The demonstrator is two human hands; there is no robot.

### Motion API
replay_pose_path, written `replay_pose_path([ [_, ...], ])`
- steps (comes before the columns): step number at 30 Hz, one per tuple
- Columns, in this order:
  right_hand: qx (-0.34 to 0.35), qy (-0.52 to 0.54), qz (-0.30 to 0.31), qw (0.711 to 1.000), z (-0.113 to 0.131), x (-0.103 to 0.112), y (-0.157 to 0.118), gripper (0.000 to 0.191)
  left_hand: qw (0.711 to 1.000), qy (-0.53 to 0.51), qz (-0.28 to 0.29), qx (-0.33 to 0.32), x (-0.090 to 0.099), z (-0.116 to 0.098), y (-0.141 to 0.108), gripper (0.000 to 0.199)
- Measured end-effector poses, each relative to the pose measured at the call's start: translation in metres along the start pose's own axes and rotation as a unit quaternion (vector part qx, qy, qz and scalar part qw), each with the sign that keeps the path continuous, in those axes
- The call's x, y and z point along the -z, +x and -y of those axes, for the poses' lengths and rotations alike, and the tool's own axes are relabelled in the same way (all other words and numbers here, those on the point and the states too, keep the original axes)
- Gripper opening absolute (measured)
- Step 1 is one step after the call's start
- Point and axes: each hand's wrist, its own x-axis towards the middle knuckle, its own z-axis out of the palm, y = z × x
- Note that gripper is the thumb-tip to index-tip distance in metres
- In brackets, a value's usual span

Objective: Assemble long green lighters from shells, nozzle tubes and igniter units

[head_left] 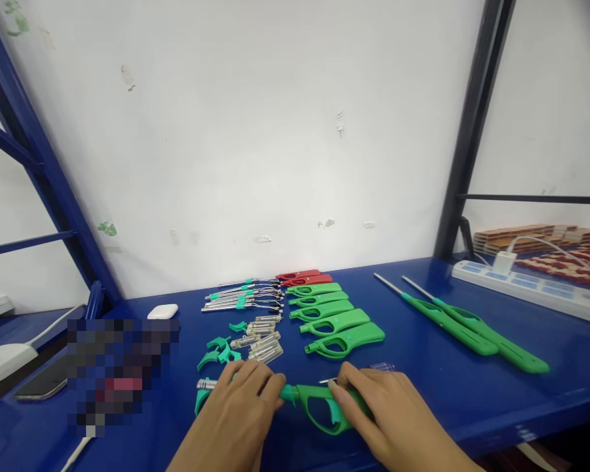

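Both my hands are closed on one green long-necked lighter (315,392) at the table's front. My left hand (243,406) wraps round its neck near the teal collar; a metal tube end (207,385) sticks out left of the fingers. My right hand (391,410) grips the green handle behind the trigger loop, where a teal trigger shows. Behind that hand lies a thin metal shaft with a purple end (383,366), partly hidden. Beyond are green handle shells (358,337), red shells (307,280), clear fuel tanks (266,347), teal triggers (221,353) and metal tubes with wires (240,301).
Two whole green lighters (452,321) lie at the right on the blue table (423,393). A white power strip (535,288) stands behind them. At the left are a white earphone case (162,311) and a phone (42,387). Blue posts and a white wall bound the back.
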Motion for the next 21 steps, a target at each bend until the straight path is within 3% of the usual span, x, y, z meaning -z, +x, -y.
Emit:
replay_pose_path([
  [3, -0.005, 0.010, 0.003, 1.000, 0.000, 0.001, 0.000, 0.038, 0.999, 0.002, -0.036, -0.003, -0.005, -0.005, 0.002, 0.027],
  [9, 0.001, 0.014, 0.011, 1.000, 0.000, 0.002, -0.002, 0.038, 0.998, -0.013, -0.049, -0.031, -0.009, -0.002, 0.004, 0.031],
  [21, 0.050, 0.030, 0.004, 0.998, 0.007, 0.011, -0.002, 0.054, 0.986, 0.049, -0.128, -0.094, 0.010, -0.024, 0.014, 0.037],
])
